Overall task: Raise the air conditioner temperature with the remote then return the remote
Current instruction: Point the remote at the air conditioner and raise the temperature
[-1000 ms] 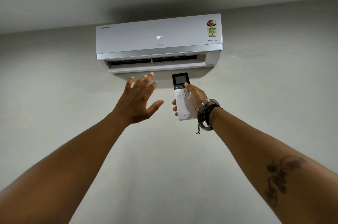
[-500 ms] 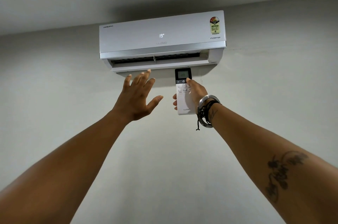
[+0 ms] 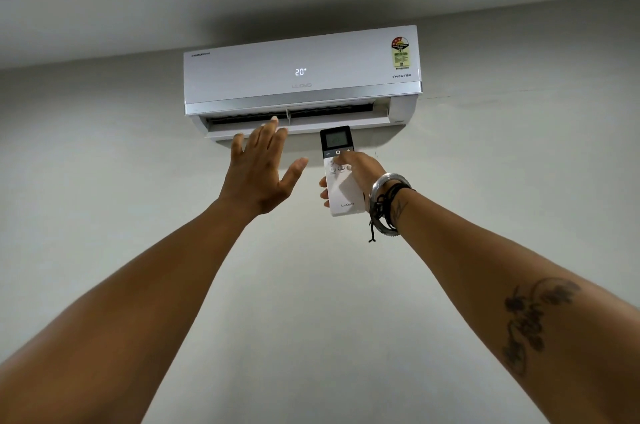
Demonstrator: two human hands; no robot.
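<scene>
Remote (image 3: 341,181) in right hand (image 3: 363,174) — upright

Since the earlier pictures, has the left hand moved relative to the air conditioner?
Yes. The left hand has risen: its fingertips now overlap the air conditioner's vent, where before they stayed below it.

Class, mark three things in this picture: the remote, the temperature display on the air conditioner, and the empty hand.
remote (image 3: 343,193): head view, on its white lower body.
temperature display (image 3: 300,71): head view, on the lit digits reading 20.
left hand (image 3: 258,177): head view, on the back of the open hand.
</scene>
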